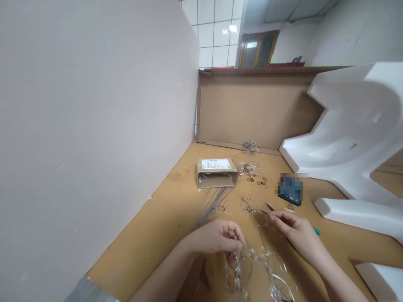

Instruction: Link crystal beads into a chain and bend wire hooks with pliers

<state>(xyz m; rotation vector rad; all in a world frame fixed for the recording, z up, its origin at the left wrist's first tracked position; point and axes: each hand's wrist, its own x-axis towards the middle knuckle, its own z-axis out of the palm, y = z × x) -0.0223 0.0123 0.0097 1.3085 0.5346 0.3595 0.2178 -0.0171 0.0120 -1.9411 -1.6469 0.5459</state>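
Note:
My left hand (222,237) is closed, its fingers pinching a tangled wire strand with clear beads (237,272) that hangs over the table's near edge. To its right, my right hand (294,233) has thumb and forefinger pressed together at the edge of a thin wire loop (260,219). A dark pointed tip (270,206) shows just beyond those fingers, and a green end (316,231) sticks out behind the hand; whether they belong to one tool, I cannot tell. More beaded wire (277,281) curls below, between my forearms.
Ahead stands a small open cardboard box (217,181) with a white label. Grey wire lengths (212,205) lie before it. Small dark rings (260,183) and wire piles (250,147) are beside and behind. A phone (290,191) lies right, near white foam blocks (346,214). A white panel (94,126) borders the left.

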